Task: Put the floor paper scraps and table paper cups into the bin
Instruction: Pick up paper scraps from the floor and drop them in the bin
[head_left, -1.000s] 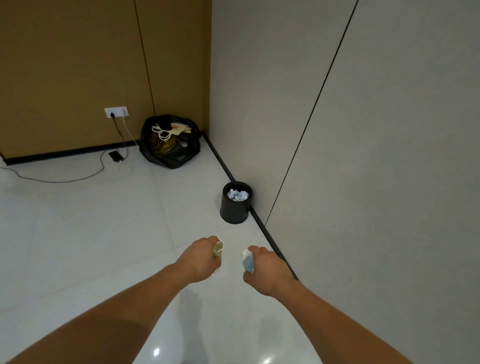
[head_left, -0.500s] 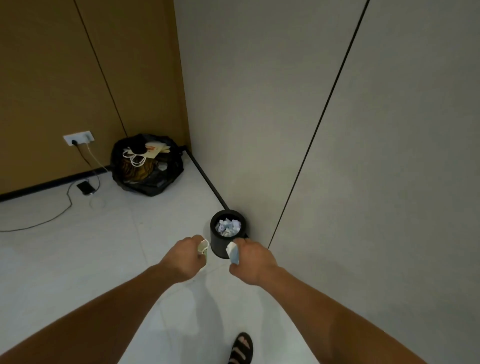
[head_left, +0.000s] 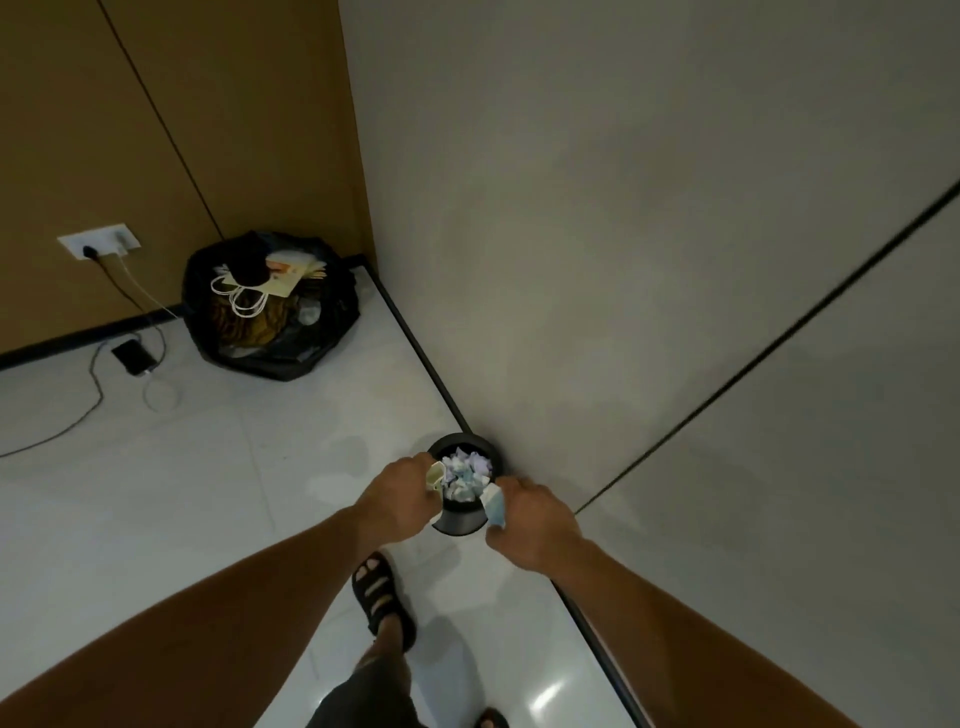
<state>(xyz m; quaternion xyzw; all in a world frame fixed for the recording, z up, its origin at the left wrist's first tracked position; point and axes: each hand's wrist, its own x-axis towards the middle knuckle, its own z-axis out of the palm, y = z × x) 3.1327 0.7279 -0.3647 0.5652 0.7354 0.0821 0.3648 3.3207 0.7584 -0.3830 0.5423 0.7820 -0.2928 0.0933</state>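
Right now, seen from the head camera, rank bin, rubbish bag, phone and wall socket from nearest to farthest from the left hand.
1. Bin, beside the left hand.
2. Rubbish bag, in the corner.
3. Phone, on the floor.
4. Wall socket, brown wall.

Dim, flat indoor light; exposure is low and colours muted. The glossy floor (head_left: 156, 493) carries a small bright glare streak nearer the viewer than the bin (head_left: 457, 522) and to its right, consistent with an overhead source. Faint soft shadows lie just left of the bin. Fine detail is soft; the bin's contents read smeared. Wide-angle distortion bends the wall seam (head_left: 779, 339) right of the bin and swells the forearms (head_left: 208, 649) below it.
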